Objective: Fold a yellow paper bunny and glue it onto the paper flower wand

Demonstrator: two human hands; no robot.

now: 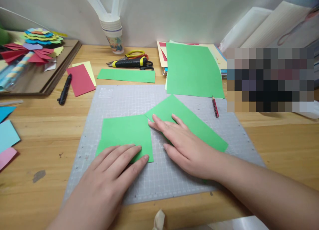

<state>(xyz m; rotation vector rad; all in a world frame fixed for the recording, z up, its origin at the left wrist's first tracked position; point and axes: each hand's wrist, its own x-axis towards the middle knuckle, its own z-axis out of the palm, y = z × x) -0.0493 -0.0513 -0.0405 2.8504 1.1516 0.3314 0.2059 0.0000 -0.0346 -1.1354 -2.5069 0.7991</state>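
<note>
My left hand (112,173) rests on the lower part of a green sheet of paper (124,128), its fingers stretched out and the thumb near the sheet's lower right corner. My right hand (184,140) lies over a second green sheet of paper (196,123), fingers spread, with fingertips close to that sheet's left edge. This second sheet sits at a slant, and one corner meets the upper right corner of the first. Both sheets lie on a grey cutting mat (139,190) with a grid. Parts of each sheet are hidden under my hands.
Behind the mat are a green strip (127,75), a utility knife (129,62), scissors (136,53), paper cups (114,37) and a large green sheet (194,70) on a paper stack. A pencil (215,107) lies right; a black pen (65,90) and red paper (81,80) lie left.
</note>
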